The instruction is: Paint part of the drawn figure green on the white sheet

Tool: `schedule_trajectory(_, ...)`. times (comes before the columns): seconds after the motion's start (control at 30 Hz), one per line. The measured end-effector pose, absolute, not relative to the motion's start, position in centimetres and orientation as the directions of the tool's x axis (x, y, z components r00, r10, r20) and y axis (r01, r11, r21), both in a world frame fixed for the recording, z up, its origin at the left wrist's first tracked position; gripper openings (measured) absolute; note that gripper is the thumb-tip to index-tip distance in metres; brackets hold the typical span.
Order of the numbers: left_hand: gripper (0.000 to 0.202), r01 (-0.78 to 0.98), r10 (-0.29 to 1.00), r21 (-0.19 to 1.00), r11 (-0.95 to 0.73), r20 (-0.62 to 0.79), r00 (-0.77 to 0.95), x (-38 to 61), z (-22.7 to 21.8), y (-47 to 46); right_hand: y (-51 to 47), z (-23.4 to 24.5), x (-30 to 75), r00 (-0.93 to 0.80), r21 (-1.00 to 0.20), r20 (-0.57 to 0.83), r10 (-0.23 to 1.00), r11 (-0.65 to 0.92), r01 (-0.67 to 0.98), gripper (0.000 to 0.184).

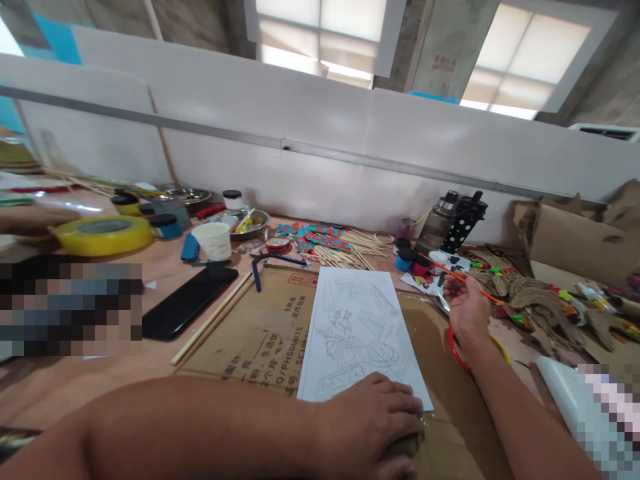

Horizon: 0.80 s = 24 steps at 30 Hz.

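Note:
My right hand (467, 307) pinches a thin orange paintbrush (453, 270), which slants up and left toward small paint jars, a blue one (404, 259) and a red one (421, 267). A white sheet with a line drawing (360, 327) lies on a flat piece of cardboard (250, 327). My left hand (375, 420) rests over the sheet's lower edge, fingers together and curled. Whatever lies under its palm is hidden. Behind my right wrist show a red ring-shaped thing (456, 350) and a yellow curve, partly covered.
A black phone (190, 303), a wooden stick (213, 317), a white cup (213, 241) and a yellow tape roll (103, 235) lie to the left. Thin sticks (345, 250) are piled behind the sheet. Bottles (439, 223) and brown cut cardboard pieces (535, 300) stand right. Another person's hand (35, 220) shows far left.

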<state>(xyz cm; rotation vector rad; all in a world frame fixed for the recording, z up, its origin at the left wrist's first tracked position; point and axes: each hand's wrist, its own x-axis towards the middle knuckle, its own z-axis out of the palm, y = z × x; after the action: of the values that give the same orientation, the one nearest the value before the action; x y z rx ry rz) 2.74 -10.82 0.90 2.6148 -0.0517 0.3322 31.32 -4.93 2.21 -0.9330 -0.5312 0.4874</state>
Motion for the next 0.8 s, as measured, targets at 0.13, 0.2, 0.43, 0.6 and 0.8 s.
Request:
schedule_trajectory(0.13,0.046,-0.091,0.030,0.475,-0.875,0.241,0.970,2.6,1.0,-10.8,-5.0,2.6,30.9,0.777,-0.849,0.216,0.592,0.506,-0.150,0.023)
schedule_trajectory(0.2,0.046,-0.095,0.029,0.475,-0.875,0.247,0.969,2.6,1.0,-10.8,-5.0,2.7,30.8,0.773,-0.851,0.220,0.595,0.505,-0.146,0.023)
schedule_trajectory(0.43,0.038,-0.092,0.086,0.515,-0.852,0.312,0.946,2.5,1.1,-11.3,-5.1,2.6,30.9,0.760,-0.844,0.229,0.608,0.514,-0.156,0.019)
schedule_trajectory(0.6,0.031,-0.104,0.191,0.596,-0.797,0.411,0.891,1.3,4.5,-11.6,-5.1,2.5,31.1,0.758,-0.845,0.220,0.614,0.508,-0.167,0.018)
schedule_trajectory(0.8,0.026,0.180,0.433,0.509,-0.842,0.438,0.788,-2.7,8.9,-7.5,-5.1,2.8,31.4,0.772,-0.844,0.208,0.600,0.510,-0.169,0.017)
